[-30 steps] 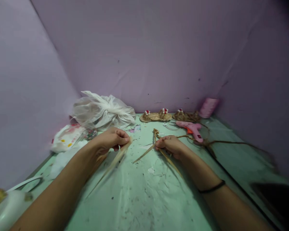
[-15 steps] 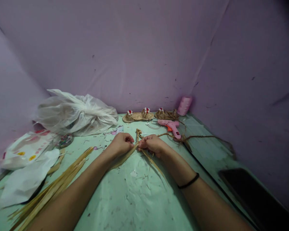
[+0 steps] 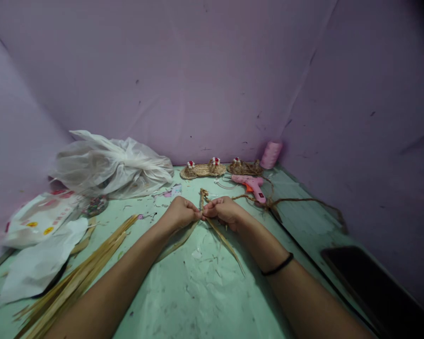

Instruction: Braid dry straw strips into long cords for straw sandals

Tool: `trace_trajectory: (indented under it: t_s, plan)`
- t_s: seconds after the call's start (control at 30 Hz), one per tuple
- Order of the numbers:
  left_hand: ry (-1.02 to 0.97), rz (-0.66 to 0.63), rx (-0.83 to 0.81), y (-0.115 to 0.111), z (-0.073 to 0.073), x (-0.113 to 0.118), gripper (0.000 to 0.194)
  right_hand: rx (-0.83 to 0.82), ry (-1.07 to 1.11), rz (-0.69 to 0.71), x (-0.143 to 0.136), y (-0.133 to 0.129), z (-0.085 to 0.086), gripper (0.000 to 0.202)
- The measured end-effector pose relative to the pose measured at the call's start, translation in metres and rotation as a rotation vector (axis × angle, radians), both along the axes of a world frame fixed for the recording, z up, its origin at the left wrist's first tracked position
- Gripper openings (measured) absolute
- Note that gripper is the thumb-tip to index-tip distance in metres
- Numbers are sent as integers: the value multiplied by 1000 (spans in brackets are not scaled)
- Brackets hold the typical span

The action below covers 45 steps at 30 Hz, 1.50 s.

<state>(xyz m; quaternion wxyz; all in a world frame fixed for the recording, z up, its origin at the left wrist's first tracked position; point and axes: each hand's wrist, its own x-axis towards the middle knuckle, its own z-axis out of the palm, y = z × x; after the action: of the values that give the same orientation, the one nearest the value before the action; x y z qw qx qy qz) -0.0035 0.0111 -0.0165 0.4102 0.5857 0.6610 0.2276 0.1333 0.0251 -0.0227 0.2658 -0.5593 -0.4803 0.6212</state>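
Observation:
My left hand (image 3: 183, 212) and my right hand (image 3: 222, 210) meet fingertip to fingertip at the middle of the table (image 3: 198, 301). Both are closed in a pinch on strips of dried plant fibre (image 3: 227, 242), whose loose ends trail down towards me on either side. A short twisted or braided length (image 3: 202, 198) of the same fibre stands out beyond the fingertips. From beside my right hand a brown fibre cord (image 3: 297, 200) runs off to the right. The exact grip between the fingertips is too small to make out.
A bundle of dried strips (image 3: 88, 270) lies left of my left arm. Behind are a tied plastic bag (image 3: 120, 165), small woven slippers (image 3: 201, 171) with beads, a pink glue gun (image 3: 250, 184) and a pink thread spool (image 3: 271, 154). A dark phone-like slab (image 3: 367, 282) lies right.
My left hand has moved slightly right, its fingertips now meeting those of my right hand. The left strip hangs lower, and my right hand stays nearly in place.

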Motion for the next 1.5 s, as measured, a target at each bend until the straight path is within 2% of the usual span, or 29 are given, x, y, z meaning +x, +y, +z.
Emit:
trace_trajectory:
  t_s: [0.23,0.33,0.47,0.67,0.83,0.93,1.13,1.27,1.37,1.5]
  plan:
    - [4,17,-9,1,3,6,9,11,11,-13,-1,0,-1,10]
    - [-2,48,-69,-1,6,11,7,10,29,-21,-1,0,-2,10]
    - [-124,128,-105,-5,7,15,8,11,81,-14,0,0,-2,10]
    - [-214,139,-144,-6,5,14,8,61,83,11,-1,1,-6,11]
    - [-207,200,-193,-2,1,13,6,200,-55,91,-1,5,-15,5]
    - [-186,198,-218,-1,0,12,5,278,-187,152,1,6,-14,8]
    - [-177,226,-170,-2,-4,13,11,541,-737,179,-1,-9,14,14]
    - [-272,219,-231,0,-7,12,10,642,-940,243,-12,-25,30,21]
    - [-320,188,-268,1,-6,9,11,660,-1015,300,-21,-33,34,22]
    - [-350,145,-263,3,-3,3,9,671,-928,321,-29,-39,34,15]
